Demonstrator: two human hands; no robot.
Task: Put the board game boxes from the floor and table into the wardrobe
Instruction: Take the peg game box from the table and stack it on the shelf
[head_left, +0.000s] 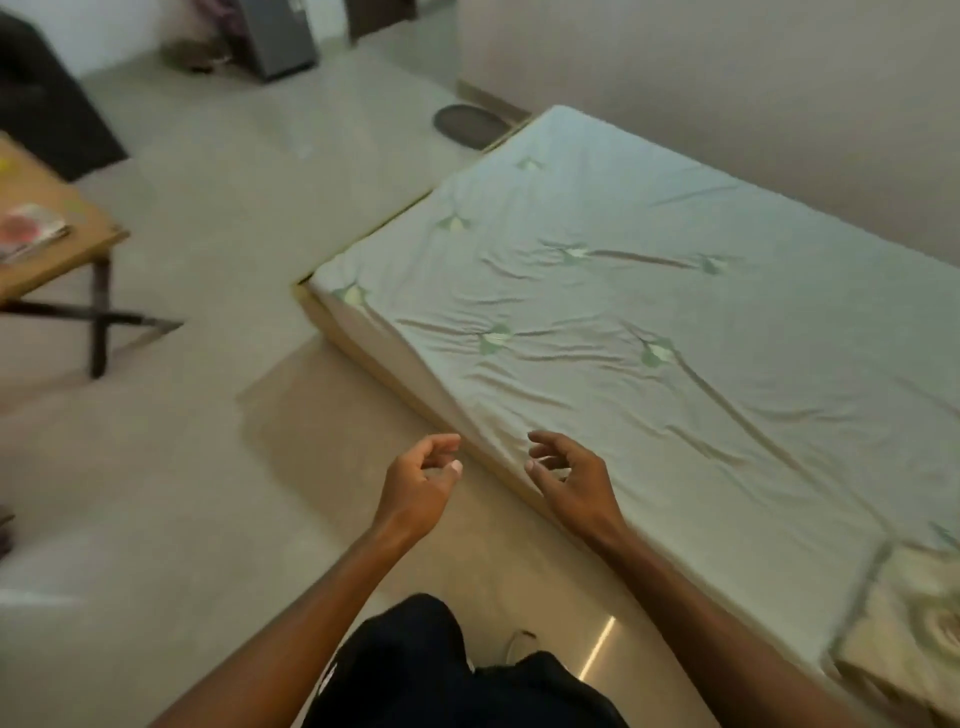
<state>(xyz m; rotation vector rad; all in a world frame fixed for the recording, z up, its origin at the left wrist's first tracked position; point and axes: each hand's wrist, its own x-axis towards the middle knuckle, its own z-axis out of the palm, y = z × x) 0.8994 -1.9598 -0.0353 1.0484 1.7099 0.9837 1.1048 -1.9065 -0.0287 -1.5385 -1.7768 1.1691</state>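
A flat board game box (31, 231) with a red and white lid lies on the wooden table (78, 244) at the far left. My left hand (418, 486) hangs in front of me over the floor, its fingers loosely curled and holding nothing. My right hand (569, 478) is beside it, over the near edge of the bed, fingers also loosely curled and empty. Both hands are far from the box. No wardrobe is in view.
A low bed (675, 322) with a pale green sheet fills the right side, with a pillow (914, 639) at its near end. A dark sofa (41, 98) stands at the back left, a dark oval mat (467, 124) lies beyond the bed. Pale tiled floor (218, 218) lies between.
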